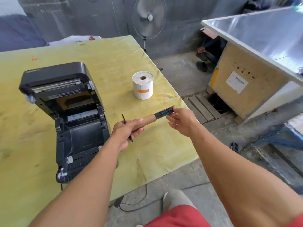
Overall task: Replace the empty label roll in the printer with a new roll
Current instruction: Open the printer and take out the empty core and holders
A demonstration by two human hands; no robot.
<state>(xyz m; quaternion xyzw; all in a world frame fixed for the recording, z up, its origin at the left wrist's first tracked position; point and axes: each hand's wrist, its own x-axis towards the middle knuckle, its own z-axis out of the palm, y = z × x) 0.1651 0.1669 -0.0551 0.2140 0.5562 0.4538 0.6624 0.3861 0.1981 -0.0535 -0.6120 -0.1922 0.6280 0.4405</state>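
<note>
A black label printer stands on the yellow-green table with its lid swung up and its roll bay bare. To its right, my left hand grips the brown cardboard core of the empty roll, with a thin black flange against the palm. A black spindle sticks out of the core's right end, and my right hand pinches its tip. Farther back, a full white label roll with an orange tape strip stands on end.
The table's right edge runs diagonally just past the new roll. A standing fan is behind the table. A wooden crate with a shiny metal top sits on the floor at right. The printer's cable hangs below the front edge.
</note>
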